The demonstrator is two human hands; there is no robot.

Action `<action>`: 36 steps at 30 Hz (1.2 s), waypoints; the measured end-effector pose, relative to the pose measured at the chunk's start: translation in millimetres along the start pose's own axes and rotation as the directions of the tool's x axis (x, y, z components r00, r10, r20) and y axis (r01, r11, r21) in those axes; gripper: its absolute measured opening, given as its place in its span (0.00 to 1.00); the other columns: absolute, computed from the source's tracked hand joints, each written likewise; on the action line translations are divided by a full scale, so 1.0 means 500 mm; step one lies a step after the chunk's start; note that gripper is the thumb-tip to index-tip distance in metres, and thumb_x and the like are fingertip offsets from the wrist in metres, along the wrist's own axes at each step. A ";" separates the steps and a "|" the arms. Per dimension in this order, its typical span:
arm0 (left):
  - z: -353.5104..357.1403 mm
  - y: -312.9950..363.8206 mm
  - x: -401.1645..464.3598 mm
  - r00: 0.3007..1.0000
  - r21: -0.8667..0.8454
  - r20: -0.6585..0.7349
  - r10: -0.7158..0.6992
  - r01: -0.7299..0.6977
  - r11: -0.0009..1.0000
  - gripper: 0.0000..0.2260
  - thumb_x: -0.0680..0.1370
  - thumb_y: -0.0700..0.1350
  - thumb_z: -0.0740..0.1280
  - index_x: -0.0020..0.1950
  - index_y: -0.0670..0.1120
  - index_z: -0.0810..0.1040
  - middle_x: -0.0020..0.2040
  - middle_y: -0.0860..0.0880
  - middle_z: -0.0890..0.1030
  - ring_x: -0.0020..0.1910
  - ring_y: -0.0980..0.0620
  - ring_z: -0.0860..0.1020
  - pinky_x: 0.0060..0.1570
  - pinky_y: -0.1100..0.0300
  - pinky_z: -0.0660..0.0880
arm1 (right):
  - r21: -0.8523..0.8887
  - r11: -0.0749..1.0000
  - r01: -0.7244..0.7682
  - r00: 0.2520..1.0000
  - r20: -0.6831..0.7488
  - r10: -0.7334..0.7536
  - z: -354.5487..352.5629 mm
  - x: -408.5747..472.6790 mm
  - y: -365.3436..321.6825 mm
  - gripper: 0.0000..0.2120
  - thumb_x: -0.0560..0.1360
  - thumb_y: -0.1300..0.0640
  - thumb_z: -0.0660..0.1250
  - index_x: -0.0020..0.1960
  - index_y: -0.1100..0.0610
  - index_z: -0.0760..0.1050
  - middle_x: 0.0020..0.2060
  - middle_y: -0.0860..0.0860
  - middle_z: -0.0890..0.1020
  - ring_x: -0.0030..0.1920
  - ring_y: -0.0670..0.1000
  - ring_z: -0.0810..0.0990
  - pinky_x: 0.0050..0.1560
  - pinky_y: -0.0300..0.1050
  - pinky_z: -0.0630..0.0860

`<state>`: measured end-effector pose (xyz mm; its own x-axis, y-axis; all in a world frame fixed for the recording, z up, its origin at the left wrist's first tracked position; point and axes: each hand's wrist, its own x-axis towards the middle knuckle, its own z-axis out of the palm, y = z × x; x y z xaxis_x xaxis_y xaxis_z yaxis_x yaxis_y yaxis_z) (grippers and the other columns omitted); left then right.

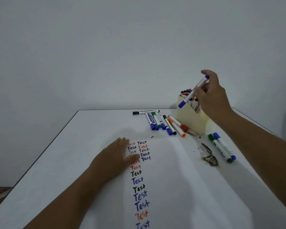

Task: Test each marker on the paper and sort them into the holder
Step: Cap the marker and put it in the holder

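Right grip (210,95) pinches blue marker (193,91).

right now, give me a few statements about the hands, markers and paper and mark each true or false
1. The right hand holds a blue marker above the holder. True.
2. The left hand is lifted clear of the paper. False: it lies flat, fingers straight, on the paper's left edge.
3. The paper carries the word "Test" in red, black and blue. True.
4. The holder has no markers in it. False: marker ends stick out of its top.
5. A green marker and another blue marker lie side by side right of the paper. True.
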<state>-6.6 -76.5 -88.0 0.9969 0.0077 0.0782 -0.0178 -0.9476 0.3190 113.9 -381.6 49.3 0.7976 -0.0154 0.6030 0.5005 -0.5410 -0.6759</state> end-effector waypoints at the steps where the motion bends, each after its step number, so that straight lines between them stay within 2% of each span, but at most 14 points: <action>1: 0.001 -0.001 0.001 1.000 0.002 0.000 0.000 0.000 1.000 0.42 0.73 0.75 0.54 0.80 0.53 0.54 0.80 0.54 0.56 0.79 0.56 0.54 0.76 0.51 0.57 | -0.039 0.999 0.011 1.000 -0.013 -0.011 -0.016 0.017 0.007 0.23 0.83 0.59 0.61 0.75 0.45 0.61 0.36 0.52 0.78 0.33 0.49 0.77 0.32 0.43 0.73; 4: 0.005 -0.004 0.003 1.000 0.002 0.001 0.006 -0.006 1.000 0.41 0.74 0.75 0.54 0.80 0.53 0.55 0.80 0.55 0.57 0.79 0.56 0.54 0.75 0.52 0.57 | -0.134 0.991 0.022 0.999 -0.031 -0.027 -0.053 0.055 0.033 0.25 0.83 0.58 0.61 0.76 0.44 0.60 0.38 0.51 0.78 0.33 0.48 0.77 0.32 0.40 0.71; 8: 0.004 -0.004 0.006 1.000 0.001 0.017 0.008 -0.008 1.000 0.42 0.73 0.76 0.53 0.80 0.53 0.54 0.81 0.55 0.55 0.79 0.56 0.53 0.76 0.52 0.55 | -0.285 0.958 0.033 0.999 0.030 -0.026 -0.066 0.081 0.072 0.23 0.82 0.58 0.62 0.75 0.44 0.63 0.41 0.53 0.81 0.34 0.50 0.78 0.31 0.41 0.70; 13: 0.000 0.001 0.006 1.000 0.013 0.019 0.009 -0.009 1.000 0.41 0.73 0.75 0.53 0.80 0.53 0.55 0.81 0.55 0.55 0.79 0.56 0.53 0.77 0.51 0.56 | -0.337 0.941 -0.009 0.993 0.112 0.049 -0.046 0.094 0.118 0.20 0.82 0.54 0.64 0.73 0.45 0.66 0.46 0.53 0.83 0.35 0.51 0.80 0.34 0.43 0.74; 16: 0.003 -0.002 0.009 1.000 0.012 0.023 0.004 -0.004 1.000 0.42 0.73 0.75 0.53 0.80 0.54 0.54 0.81 0.55 0.54 0.79 0.57 0.52 0.77 0.52 0.55 | -0.522 0.851 0.064 0.972 0.225 0.065 -0.022 0.096 0.151 0.19 0.83 0.51 0.61 0.73 0.49 0.71 0.51 0.53 0.83 0.45 0.54 0.81 0.45 0.47 0.78; 19: 0.005 -0.007 0.011 1.000 0.004 0.021 0.006 -0.006 1.000 0.43 0.72 0.76 0.53 0.80 0.54 0.54 0.80 0.56 0.54 0.79 0.58 0.52 0.77 0.52 0.55 | -0.754 0.636 0.166 0.958 0.276 0.078 0.004 0.090 0.171 0.19 0.83 0.48 0.58 0.74 0.46 0.71 0.57 0.52 0.79 0.58 0.58 0.75 0.55 0.52 0.77; 22: 0.006 -0.007 0.012 1.000 -0.001 0.013 0.010 -0.010 1.000 0.43 0.72 0.76 0.53 0.80 0.54 0.54 0.80 0.56 0.55 0.79 0.58 0.53 0.77 0.52 0.56 | -0.759 0.641 0.116 0.973 0.216 0.080 0.021 0.079 0.173 0.22 0.82 0.48 0.61 0.76 0.46 0.67 0.67 0.53 0.72 0.67 0.61 0.67 0.61 0.56 0.72; 26: 0.006 -0.008 0.009 1.000 -0.021 0.012 0.000 0.000 1.000 0.42 0.72 0.76 0.54 0.80 0.55 0.54 0.80 0.57 0.55 0.79 0.58 0.53 0.77 0.52 0.55 | -0.746 0.627 0.225 0.972 0.213 -0.096 0.034 0.042 0.148 0.31 0.78 0.49 0.67 0.79 0.49 0.61 0.72 0.54 0.67 0.70 0.62 0.64 0.63 0.60 0.68; 28: 0.007 -0.010 0.009 1.000 -0.046 0.006 -0.007 0.008 0.999 0.43 0.71 0.77 0.54 0.80 0.56 0.55 0.80 0.58 0.55 0.78 0.59 0.53 0.76 0.52 0.56 | -0.683 0.649 0.336 0.941 0.276 -0.197 0.052 0.003 0.115 0.33 0.76 0.48 0.70 0.78 0.49 0.62 0.73 0.54 0.66 0.72 0.61 0.62 0.65 0.63 0.67; 30: 0.004 -0.007 0.009 1.000 -0.061 0.006 -0.012 0.012 0.998 0.42 0.71 0.77 0.54 0.80 0.55 0.56 0.80 0.57 0.57 0.78 0.58 0.54 0.76 0.52 0.56 | -0.581 0.674 0.457 0.878 0.414 -0.239 0.079 -0.047 0.082 0.33 0.77 0.45 0.68 0.79 0.48 0.61 0.76 0.54 0.63 0.76 0.60 0.59 0.71 0.65 0.64; 32: -0.007 0.005 0.005 1.000 -0.101 0.006 -0.009 0.009 0.995 0.40 0.72 0.75 0.55 0.78 0.54 0.60 0.76 0.57 0.65 0.75 0.56 0.63 0.72 0.55 0.62 | -0.477 0.714 0.513 0.792 0.585 -0.178 0.109 -0.103 0.054 0.33 0.80 0.40 0.63 0.81 0.46 0.56 0.80 0.52 0.57 0.80 0.57 0.53 0.77 0.63 0.58; 33: -0.011 0.011 0.005 1.000 -0.142 0.003 -0.015 0.015 0.990 0.40 0.71 0.74 0.55 0.77 0.53 0.62 0.71 0.57 0.71 0.69 0.56 0.70 0.66 0.58 0.68 | -0.445 0.733 0.515 0.745 0.654 -0.127 0.121 -0.132 0.042 0.34 0.80 0.37 0.60 0.81 0.45 0.53 0.81 0.51 0.54 0.81 0.56 0.49 0.79 0.61 0.53; 35: -0.020 0.021 0.007 0.999 -0.220 -0.012 -0.037 0.033 0.975 0.40 0.70 0.75 0.56 0.75 0.52 0.64 0.63 0.57 0.76 0.57 0.58 0.76 0.53 0.62 0.73 | -0.411 0.774 0.482 0.660 0.751 -0.012 0.143 -0.186 0.032 0.37 0.79 0.30 0.55 0.82 0.43 0.47 0.82 0.49 0.48 0.81 0.53 0.43 0.78 0.56 0.44; 36: -0.023 0.021 0.014 0.999 -0.224 -0.021 -0.048 0.042 0.974 0.41 0.69 0.75 0.56 0.75 0.53 0.64 0.64 0.55 0.77 0.55 0.58 0.77 0.51 0.62 0.72 | -0.398 0.802 0.446 0.624 0.781 0.041 0.153 -0.208 0.033 0.38 0.77 0.28 0.53 0.81 0.41 0.45 0.82 0.48 0.45 0.81 0.52 0.40 0.76 0.55 0.43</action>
<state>-1.0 -82.7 -73.2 0.9948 0.0601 0.0827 0.0077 -0.8510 0.5251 64.9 -324.7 -57.2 0.7807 0.6246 0.0173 0.6227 -0.7755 -0.1042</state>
